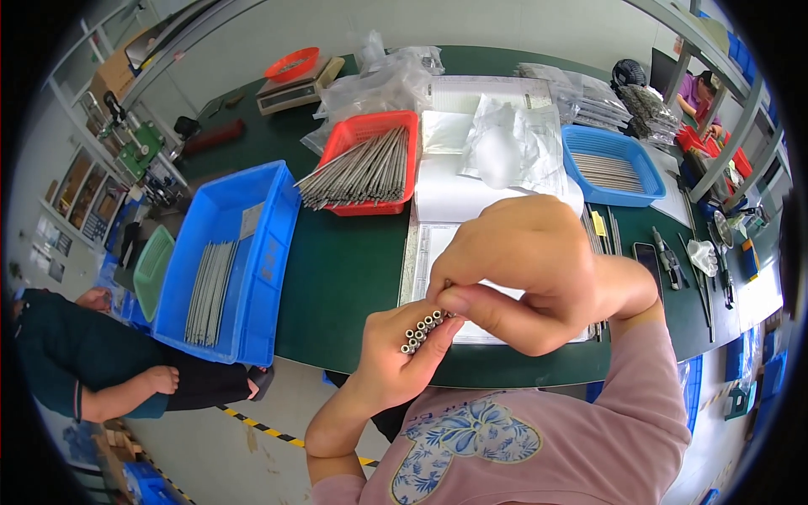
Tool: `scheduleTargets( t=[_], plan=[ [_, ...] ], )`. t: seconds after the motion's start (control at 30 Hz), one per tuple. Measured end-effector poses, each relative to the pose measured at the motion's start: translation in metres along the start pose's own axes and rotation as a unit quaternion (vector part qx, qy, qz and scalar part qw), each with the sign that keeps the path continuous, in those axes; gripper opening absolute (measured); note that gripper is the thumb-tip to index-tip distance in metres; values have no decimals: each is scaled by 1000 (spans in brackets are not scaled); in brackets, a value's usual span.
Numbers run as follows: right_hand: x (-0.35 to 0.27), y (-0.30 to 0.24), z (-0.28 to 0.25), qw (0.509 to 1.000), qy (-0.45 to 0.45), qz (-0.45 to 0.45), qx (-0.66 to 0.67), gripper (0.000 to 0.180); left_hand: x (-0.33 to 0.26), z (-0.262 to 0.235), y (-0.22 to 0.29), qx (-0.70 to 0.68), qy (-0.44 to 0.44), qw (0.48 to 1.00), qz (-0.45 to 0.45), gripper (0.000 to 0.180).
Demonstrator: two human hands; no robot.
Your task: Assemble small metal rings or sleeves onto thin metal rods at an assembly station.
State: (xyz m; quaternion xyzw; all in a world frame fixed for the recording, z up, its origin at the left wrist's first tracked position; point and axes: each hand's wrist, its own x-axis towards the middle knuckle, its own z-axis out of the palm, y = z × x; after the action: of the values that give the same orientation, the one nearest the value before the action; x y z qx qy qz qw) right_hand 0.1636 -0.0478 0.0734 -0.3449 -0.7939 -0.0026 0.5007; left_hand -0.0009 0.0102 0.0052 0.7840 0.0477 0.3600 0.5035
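Observation:
My left hand (389, 353) is closed around a bundle of thin metal tubes (423, 330), whose round hollow ends face up in a tight cluster between thumb and fingers. Over it, my right hand (534, 269) is closed in a pinch at the far edge of the bundle. Only a small dark tip shows between its thumb and forefinger; what it belongs to is hidden. Both hands meet above the near edge of the green table. Beyond them, a red basket (345, 135) holds a heap of metal rods (364, 171).
To the left stands a blue bin (271, 252) with several rods, beside a co-worker (101, 362). A light-blue basket (652, 172) of rods sits at right, near a phone (646, 257) and tools. Plastic bags (513, 151) lie on papers; a scale (300, 87) stands far left.

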Motion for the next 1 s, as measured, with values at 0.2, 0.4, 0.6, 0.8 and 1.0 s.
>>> scheduleTargets(
  t=[0.2,0.4,0.6,0.8,1.0],
  plan=[
    [-3,3,3,998,-49,30,22,7,-2,0,-2,2,9,1000,-16,14],
    [-2,4,5,998,-21,32,51,7,-2,-1,-1,14,2,1000,-19,13],
    [-1,2,3,999,-25,28,-12,4,0,0,-2,-1,15,1000,-15,13],
    [2,6,4,998,-40,31,-30,5,0,0,-6,-1,11,1000,-20,12],
    [-4,5,4,999,-38,35,-15,5,0,1,-5,0,4,1000,-24,11]
  ],
)
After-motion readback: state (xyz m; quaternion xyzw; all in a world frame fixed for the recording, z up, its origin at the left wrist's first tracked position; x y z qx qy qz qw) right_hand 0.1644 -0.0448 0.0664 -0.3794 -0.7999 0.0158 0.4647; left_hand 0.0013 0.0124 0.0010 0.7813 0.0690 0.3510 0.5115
